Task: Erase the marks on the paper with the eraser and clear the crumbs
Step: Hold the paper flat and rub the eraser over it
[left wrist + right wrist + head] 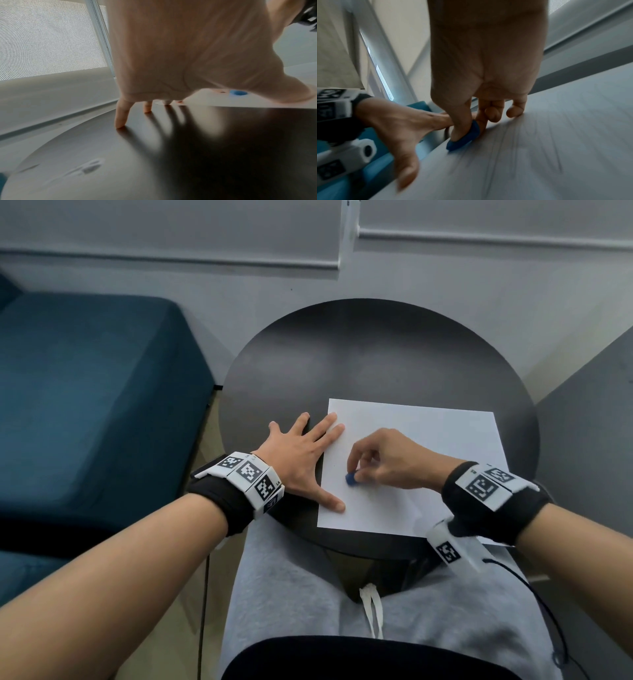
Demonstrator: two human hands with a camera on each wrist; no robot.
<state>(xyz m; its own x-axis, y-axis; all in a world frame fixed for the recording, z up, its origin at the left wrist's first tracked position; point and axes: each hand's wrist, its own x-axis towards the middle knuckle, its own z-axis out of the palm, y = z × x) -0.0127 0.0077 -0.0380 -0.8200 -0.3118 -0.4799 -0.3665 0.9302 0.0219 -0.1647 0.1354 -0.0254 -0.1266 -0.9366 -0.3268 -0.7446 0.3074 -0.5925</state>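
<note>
The left hand (298, 455) lies flat and released, fingers spread over the paper's (428, 440) nine o'clock edge, probably pinning the sheet against the rubbing. The right hand (390, 462), its grip pinching the blue eraser (351, 478), presses it onto the paper toward seven o'clock of the round tabletop (342, 354). One sheet, one eraser; faint pencil strokes (513, 148) remain.

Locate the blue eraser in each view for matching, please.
Head: eraser on the paper's left part, pinched by the right hand.
Left wrist: eraser far right, beyond the left hand, small on the paper.
Right wrist: eraser centre-left, touching the paper.
Shared landmark: the paper's left edge, under the left hand's fingers.
</note>
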